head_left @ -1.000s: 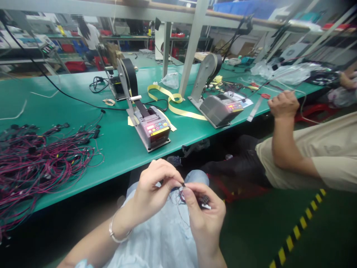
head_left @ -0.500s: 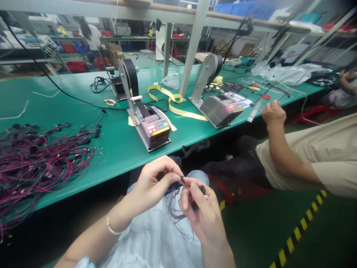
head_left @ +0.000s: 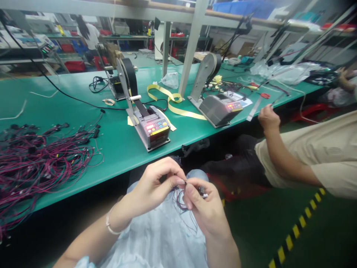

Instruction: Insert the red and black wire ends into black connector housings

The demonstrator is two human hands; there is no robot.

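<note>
Above my lap, my left hand (head_left: 156, 186) pinches thumb and forefinger together at a small dark piece on a wire harness; fingertips hide most of it. Touching those fingertips, my right hand (head_left: 209, 210) is closed on the same wire harness (head_left: 180, 203), its thin dark and reddish wires looping down between the hands. A small black connector (head_left: 202, 190) with a white end sticks out between the right fingers. Closest on the bench is a tape dispenser (head_left: 152, 126) with a black roll and lit panel.
A heap of wire harnesses (head_left: 47, 160) covers the left of the green bench (head_left: 117, 149). A second tape dispenser (head_left: 220, 108) stands right, with yellow tape (head_left: 186, 112) between. Beyond are scissors (head_left: 264, 96) and a ruler (head_left: 253, 109). A co-worker's arm (head_left: 287, 156) reaches in from the right.
My hands have drawn closer at the fingertips, and the right thumb has moved in over the small dark piece. The co-worker's hand has shifted slightly left and down.
</note>
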